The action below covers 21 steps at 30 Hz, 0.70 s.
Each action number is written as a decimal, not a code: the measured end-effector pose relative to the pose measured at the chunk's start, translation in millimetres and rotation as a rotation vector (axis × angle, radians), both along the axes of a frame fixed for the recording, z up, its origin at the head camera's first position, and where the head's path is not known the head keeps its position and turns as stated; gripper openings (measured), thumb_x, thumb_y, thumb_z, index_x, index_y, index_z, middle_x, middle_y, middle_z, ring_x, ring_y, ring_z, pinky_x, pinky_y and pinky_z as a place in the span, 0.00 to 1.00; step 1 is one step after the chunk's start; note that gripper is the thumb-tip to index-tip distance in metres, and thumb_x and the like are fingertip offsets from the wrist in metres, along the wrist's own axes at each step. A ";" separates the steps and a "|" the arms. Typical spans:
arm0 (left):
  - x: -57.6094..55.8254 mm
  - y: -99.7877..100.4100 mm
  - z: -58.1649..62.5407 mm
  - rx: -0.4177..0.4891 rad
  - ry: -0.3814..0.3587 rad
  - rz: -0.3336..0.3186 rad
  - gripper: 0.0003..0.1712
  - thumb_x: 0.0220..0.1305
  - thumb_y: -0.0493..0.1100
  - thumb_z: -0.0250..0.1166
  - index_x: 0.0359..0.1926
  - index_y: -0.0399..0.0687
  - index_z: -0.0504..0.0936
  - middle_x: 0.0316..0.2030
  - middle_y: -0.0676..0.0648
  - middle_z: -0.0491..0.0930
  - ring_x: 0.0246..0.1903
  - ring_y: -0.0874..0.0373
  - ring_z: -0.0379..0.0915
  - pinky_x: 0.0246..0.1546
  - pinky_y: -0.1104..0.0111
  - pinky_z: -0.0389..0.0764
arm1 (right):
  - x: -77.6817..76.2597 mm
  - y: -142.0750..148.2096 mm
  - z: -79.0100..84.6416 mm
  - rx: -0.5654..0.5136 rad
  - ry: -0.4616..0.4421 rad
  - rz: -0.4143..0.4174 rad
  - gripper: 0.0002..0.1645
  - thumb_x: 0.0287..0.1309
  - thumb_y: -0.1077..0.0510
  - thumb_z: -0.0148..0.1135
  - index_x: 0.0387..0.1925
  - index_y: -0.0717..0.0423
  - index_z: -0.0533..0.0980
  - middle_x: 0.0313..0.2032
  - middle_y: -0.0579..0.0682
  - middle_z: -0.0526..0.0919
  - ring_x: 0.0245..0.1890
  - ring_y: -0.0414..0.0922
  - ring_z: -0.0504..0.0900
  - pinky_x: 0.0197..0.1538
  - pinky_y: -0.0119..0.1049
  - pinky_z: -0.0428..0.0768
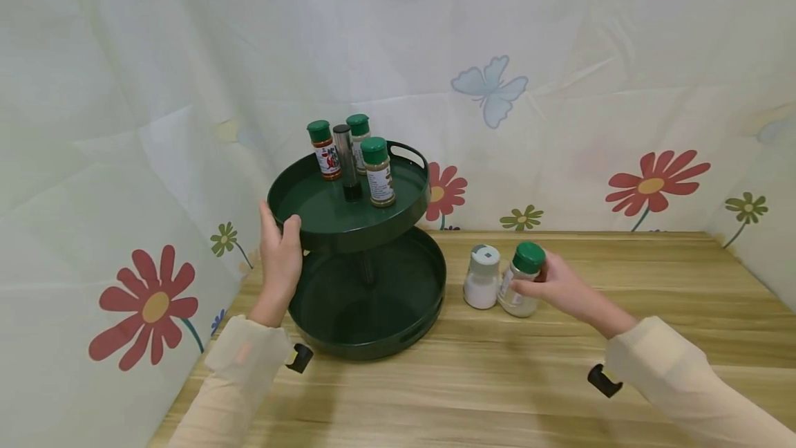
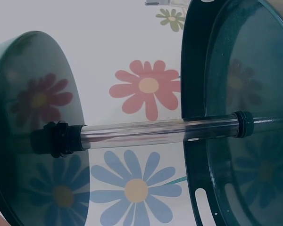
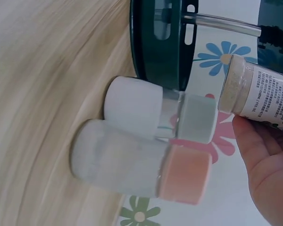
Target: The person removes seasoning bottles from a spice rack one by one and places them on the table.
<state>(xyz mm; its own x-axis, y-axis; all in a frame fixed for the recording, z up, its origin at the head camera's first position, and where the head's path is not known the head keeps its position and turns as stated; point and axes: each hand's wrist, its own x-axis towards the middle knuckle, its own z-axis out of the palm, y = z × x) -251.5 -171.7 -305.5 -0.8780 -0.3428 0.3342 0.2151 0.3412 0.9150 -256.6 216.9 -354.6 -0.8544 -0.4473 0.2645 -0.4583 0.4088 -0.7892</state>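
Observation:
A dark green two-tier round rack stands on the wooden table. My left hand holds the left rim of its upper tray, thumb at the edge; some fingers are hidden. On that tray, several green-capped spice jars stand around the central post. To the rack's right, my right hand grips a green-capped spice jar with a printed label. In the right wrist view, this jar is tilted by the camera angle. Beside it stand a white jar with a grey cap and a jar with an orange-pink cap.
The lower tray has a raised rim and sits below the upper one. Behind the table hangs a pale curtain printed with flowers and a butterfly. A black wrist mount is on the right sleeve.

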 end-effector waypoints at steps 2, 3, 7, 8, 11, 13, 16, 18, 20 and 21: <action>-0.2 -0.1 -0.1 0.001 0.000 -0.002 0.38 0.66 0.53 0.41 0.69 0.57 0.30 0.69 0.56 0.30 0.66 0.64 0.27 0.66 0.58 0.39 | -0.4 2.2 -3.1 0.002 -0.003 0.002 0.19 0.53 0.62 0.58 0.45 0.66 0.67 0.41 0.60 0.76 0.40 0.50 0.74 0.40 0.44 0.77; -0.3 -0.2 -0.2 0.002 0.000 -0.003 0.38 0.66 0.53 0.41 0.68 0.57 0.30 0.69 0.56 0.30 0.66 0.64 0.27 0.66 0.58 0.39 | -0.6 3.3 -4.6 0.000 -0.006 0.005 0.19 0.53 0.62 0.58 0.46 0.65 0.67 0.42 0.61 0.76 0.41 0.51 0.74 0.41 0.46 0.77; -0.2 -0.2 -0.5 0.004 0.000 -0.005 0.38 0.66 0.53 0.41 0.68 0.57 0.30 0.69 0.56 0.29 0.66 0.64 0.27 0.66 0.58 0.39 | -1.4 7.8 -10.7 -0.007 -0.014 0.014 0.21 0.54 0.61 0.59 0.49 0.63 0.65 0.45 0.62 0.74 0.45 0.54 0.73 0.44 0.53 0.76; -0.2 -0.3 -0.5 0.003 0.001 -0.005 0.38 0.66 0.53 0.41 0.68 0.57 0.30 0.69 0.56 0.29 0.66 0.64 0.27 0.66 0.58 0.39 | -1.5 9.1 -12.2 -0.009 -0.017 0.014 0.22 0.54 0.61 0.59 0.49 0.63 0.65 0.45 0.62 0.74 0.45 0.54 0.72 0.44 0.53 0.76; -0.2 -0.3 -1.0 0.002 0.001 -0.008 0.38 0.66 0.53 0.41 0.68 0.57 0.30 0.69 0.56 0.30 0.66 0.64 0.27 0.66 0.58 0.38 | -1.6 12.9 -16.0 -0.008 -0.028 0.004 0.24 0.54 0.61 0.59 0.51 0.64 0.65 0.47 0.64 0.73 0.45 0.55 0.72 0.43 0.54 0.76; -0.3 -0.5 -1.3 0.001 0.003 -0.009 0.38 0.66 0.53 0.41 0.68 0.57 0.30 0.69 0.55 0.30 0.66 0.64 0.26 0.66 0.58 0.38 | -1.3 15.4 -18.3 0.000 -0.037 -0.009 0.25 0.54 0.60 0.59 0.52 0.65 0.65 0.48 0.64 0.73 0.44 0.54 0.73 0.43 0.52 0.77; -0.6 -0.8 -1.7 0.001 0.007 -0.011 0.38 0.66 0.53 0.41 0.68 0.56 0.30 0.69 0.55 0.29 0.66 0.64 0.26 0.66 0.58 0.38 | -0.4 19.0 -21.0 0.015 -0.048 -0.028 0.26 0.53 0.60 0.60 0.51 0.67 0.65 0.46 0.64 0.74 0.41 0.52 0.73 0.40 0.47 0.78; -0.9 -0.8 -2.0 0.001 0.008 -0.012 0.38 0.66 0.53 0.41 0.68 0.56 0.30 0.69 0.55 0.29 0.66 0.64 0.26 0.66 0.58 0.38 | -0.1 21.0 -22.5 0.028 -0.048 -0.037 0.26 0.52 0.59 0.61 0.50 0.68 0.65 0.44 0.63 0.74 0.39 0.51 0.73 0.38 0.44 0.78; -1.2 -0.8 -2.1 0.000 0.007 -0.011 0.38 0.66 0.53 0.41 0.68 0.57 0.30 0.69 0.55 0.29 0.66 0.65 0.26 0.66 0.58 0.38 | 0.2 22.9 -23.4 0.044 -0.054 -0.051 0.26 0.52 0.59 0.61 0.49 0.69 0.65 0.43 0.62 0.74 0.37 0.50 0.72 0.37 0.42 0.77; -1.3 -0.8 -2.1 0.000 0.005 -0.010 0.38 0.66 0.53 0.41 0.68 0.56 0.30 0.69 0.55 0.29 0.66 0.65 0.26 0.66 0.58 0.38 | 0.1 23.8 -23.6 0.052 -0.059 -0.059 0.26 0.51 0.59 0.61 0.49 0.69 0.65 0.42 0.61 0.74 0.36 0.50 0.71 0.36 0.42 0.76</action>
